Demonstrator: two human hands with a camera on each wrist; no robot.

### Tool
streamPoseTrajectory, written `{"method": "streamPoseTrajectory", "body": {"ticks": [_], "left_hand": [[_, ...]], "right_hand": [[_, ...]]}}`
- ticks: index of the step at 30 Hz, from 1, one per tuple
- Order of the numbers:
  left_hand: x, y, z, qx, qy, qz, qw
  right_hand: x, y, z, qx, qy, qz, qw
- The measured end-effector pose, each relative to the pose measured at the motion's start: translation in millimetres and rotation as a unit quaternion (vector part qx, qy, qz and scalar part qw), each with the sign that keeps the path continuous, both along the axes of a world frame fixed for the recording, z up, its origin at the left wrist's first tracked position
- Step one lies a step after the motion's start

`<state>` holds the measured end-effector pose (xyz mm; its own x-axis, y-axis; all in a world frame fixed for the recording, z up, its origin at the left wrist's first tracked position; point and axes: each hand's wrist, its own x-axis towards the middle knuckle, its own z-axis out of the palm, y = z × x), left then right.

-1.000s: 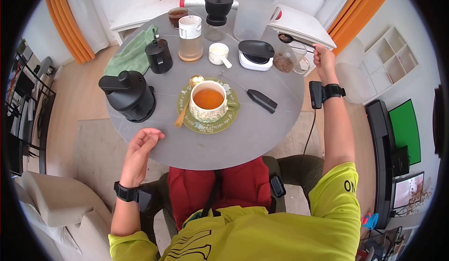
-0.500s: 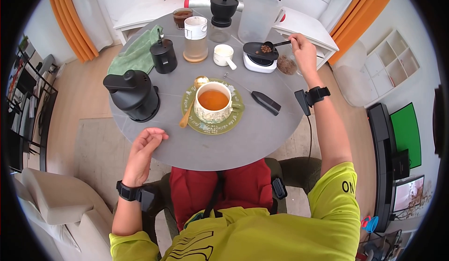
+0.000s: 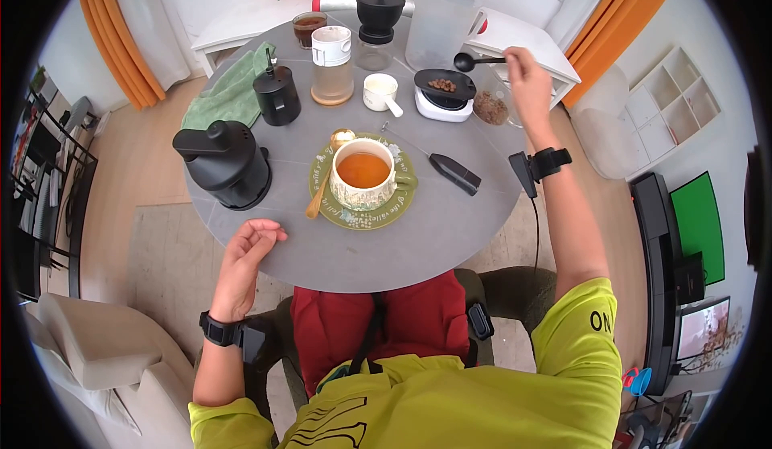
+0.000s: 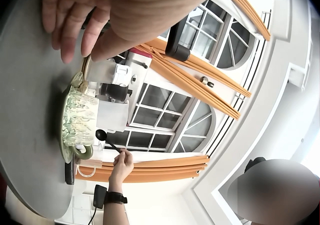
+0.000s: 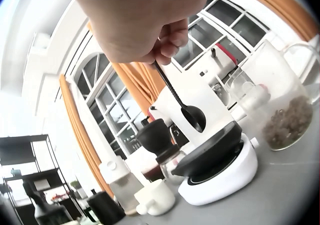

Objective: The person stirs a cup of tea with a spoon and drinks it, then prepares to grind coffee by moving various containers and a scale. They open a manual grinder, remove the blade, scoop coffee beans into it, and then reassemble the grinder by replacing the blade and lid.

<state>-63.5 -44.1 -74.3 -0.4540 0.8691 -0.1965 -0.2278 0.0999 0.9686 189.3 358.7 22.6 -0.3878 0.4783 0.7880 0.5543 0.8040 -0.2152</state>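
Observation:
My right hand [image 3: 529, 87] grips the handle of a black scoop [image 5: 194, 118], whose bowl hangs above a black tray [image 3: 455, 79]. A small heap of brown coffee beans [image 3: 441, 84] lies in that tray, which sits on a white kitchen scale [image 3: 444, 111]. Just right of the scale, a clear glass jug [image 5: 287, 120] holds more beans. My left hand [image 3: 251, 260] rests at the near left table edge with loosely bent fingers, holding nothing. Closest to it is a green saucer [image 3: 366, 220] bearing a patterned cup [image 3: 362, 197] of amber drink and a wooden-handled spoon [image 3: 316, 201].
A black milk frother [image 3: 455, 174] lies right of the saucer. On the left stand a black kettle-like appliance [image 3: 225, 167], a black canister [image 3: 277, 95] and a green cloth [image 3: 217, 99]. A hand grinder [image 3: 378, 14], plastic pitcher [image 3: 438, 30] and small white pot [image 3: 379, 92] stand farther back.
The right hand brought the loaded scoop left from the glass jug to the tray. Beans now lie in the tray, and the scoop has risen off it, its bowl looking empty. The left hand stays put.

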Motion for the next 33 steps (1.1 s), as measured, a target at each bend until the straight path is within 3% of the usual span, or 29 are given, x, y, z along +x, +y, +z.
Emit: {"method": "streamPoseTrajectory", "body": {"ticks": [2, 5, 12, 17, 21, 24, 27, 29, 30, 31, 32, 33], "left_hand": [[0, 0, 0, 0.004, -0.001, 0.0, 1.0], [1, 0, 1, 0.0, -0.002, 0.0, 1.0], [1, 1, -2, 0.007, 0.001, 0.0, 1.0], [2, 0, 1, 0.007, 0.006, 0.001, 1.0], [1, 0, -1, 0.004, 0.004, 0.002, 1.0], [1, 1, -2, 0.003, 0.006, 0.002, 1.0], [1, 1, -1, -0.001, 0.009, 0.003, 1.0], [2, 1, -1, -0.003, 0.011, 0.003, 1.0], [2, 1, -1, -0.001, 0.012, 0.003, 1.0], [2, 1, -1, 0.001, 0.013, 0.005, 1.0], [2, 0, -1, 0.003, 0.015, 0.006, 1.0], [3, 0, -2, -0.002, 0.018, 0.005, 1.0]], "right_hand": [[14, 21, 7, -0.112, 0.165, -0.017, 0.98], [38, 43, 14, -0.136, 0.241, -0.063, 0.959], [53, 58, -13, -0.124, 0.097, -0.161, 0.974], [53, 67, -35, -0.235, 0.093, -0.145, 0.957], [51, 65, -42, -0.232, 0.115, -0.165, 0.952], [34, 31, -19, -0.213, 0.1, -0.205, 0.95], [11, 7, -7, -0.127, 0.05, -0.149, 0.979], [-3, 2, -3, -0.192, -0.061, -0.066, 0.977], [-7, 7, -9, -0.191, -0.06, -0.065, 0.977], [-13, 10, -16, -0.205, -0.083, 0.015, 0.975], [-18, 13, -20, -0.216, -0.104, 0.096, 0.966], [-20, 16, -22, -0.293, -0.151, 0.098, 0.939]]}}
